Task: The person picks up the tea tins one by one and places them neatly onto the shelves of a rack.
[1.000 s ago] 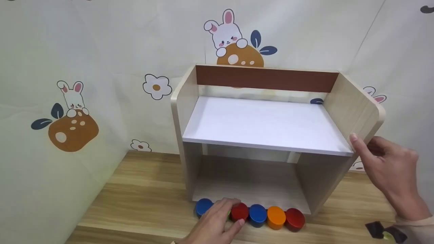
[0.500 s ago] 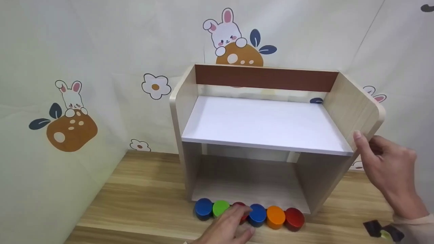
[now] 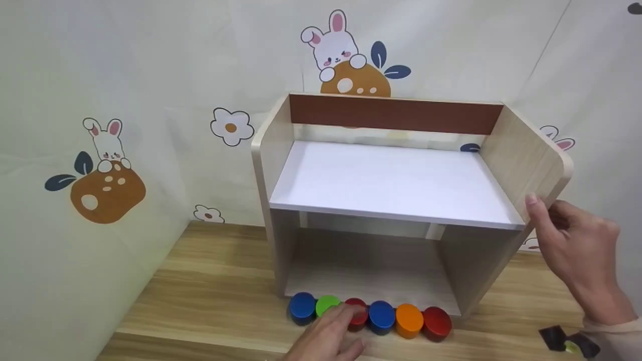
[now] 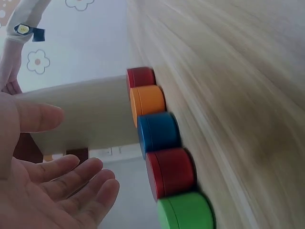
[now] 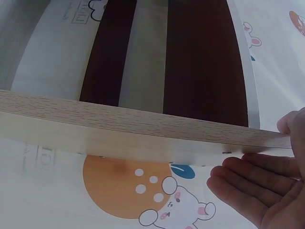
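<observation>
My right hand (image 3: 582, 253) holds the right side panel of a small two-tier wooden shelf (image 3: 396, 183). Its thumb lies on the panel's inner side and the fingers run along the outer face, as the right wrist view also shows. At the shelf's foot stands a row of small round lidded containers: blue (image 3: 303, 307), green (image 3: 328, 305), red (image 3: 355, 321), another blue (image 3: 381, 316), orange (image 3: 409, 320) and a second red (image 3: 437, 323). Over the green and first red ones hovers my left hand (image 4: 47, 191), fingers loosely extended, holding nothing and apart from the containers in its wrist view.
Both stand on a wood-grain table (image 3: 200, 291). Behind and to the left rises a pale wall covering (image 3: 165, 65) printed with rabbits and flowers. A brown board (image 3: 391, 114) crosses the shelf's back top; the lower bay (image 3: 371, 255) faces forward.
My left hand first shifted right along the row, uncovering the green container, then drew back slightly left. The right hand stays at the side panel, its thumb a little farther right. The containers have stayed put.
</observation>
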